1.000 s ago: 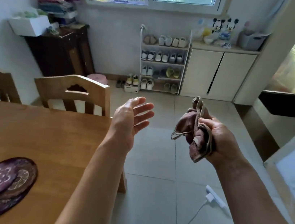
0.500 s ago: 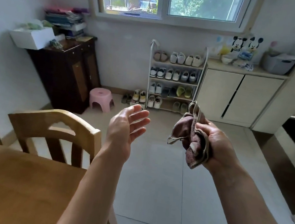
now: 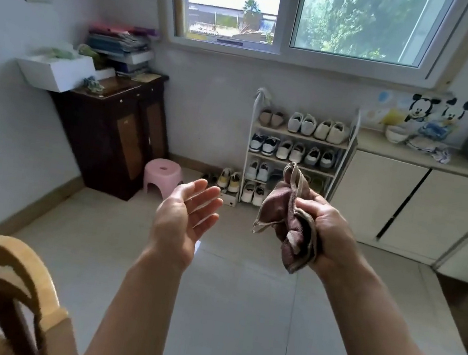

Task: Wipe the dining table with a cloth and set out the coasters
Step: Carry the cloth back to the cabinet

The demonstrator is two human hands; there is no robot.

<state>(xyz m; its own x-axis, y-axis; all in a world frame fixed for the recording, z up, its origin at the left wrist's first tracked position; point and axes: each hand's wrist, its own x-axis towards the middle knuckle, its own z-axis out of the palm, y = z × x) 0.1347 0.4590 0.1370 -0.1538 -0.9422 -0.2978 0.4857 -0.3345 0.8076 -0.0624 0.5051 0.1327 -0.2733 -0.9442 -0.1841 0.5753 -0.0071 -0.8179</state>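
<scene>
Fingers (image 3: 306, 207) of right hand (image 3: 335, 239) curled tight round the cloth (image 3: 284, 220). It's wadded up, one hemmed corner poking up, another hanging loose to the left. Cloth is in mid-air over the floor (image 3: 237, 313), touching nothing else. Left hand (image 3: 181, 221) near it, palm up, its fingers (image 3: 208, 201) straight, slightly spread, holding nothing. Table and coasters not in view; only a chair (image 3: 12, 266) back at lower left, shoe rack (image 3: 298, 135) ahead.

Risks, my read: a wad that tight wipes with a small patch and could leave streaks. The loose corner could snag the chair on the way over.
</scene>
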